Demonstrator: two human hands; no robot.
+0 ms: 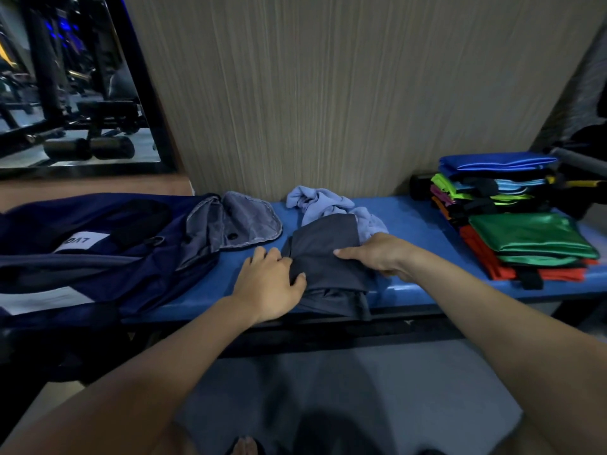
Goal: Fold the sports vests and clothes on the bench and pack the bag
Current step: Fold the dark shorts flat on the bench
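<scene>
A folded dark grey garment (328,257) lies on the blue bench (417,224), its front part hanging over the bench edge. My left hand (269,284) grips its left edge, thumb on top and fingers tucked under the cloth. My right hand (377,251) holds its right edge, thumb lying across the fabric. Behind it sits a crumpled light blue garment (325,205). The open navy bag (98,247) with a grey-lined flap (243,221) lies at the left. A stack of folded shiny vests (512,218) stands at the right.
A striped wall panel (328,93) rises directly behind the bench. A mirror (65,83) at upper left reflects gym machines. Dark equipment (581,159) stands behind the vest stack. Grey floor (361,389) lies below the bench.
</scene>
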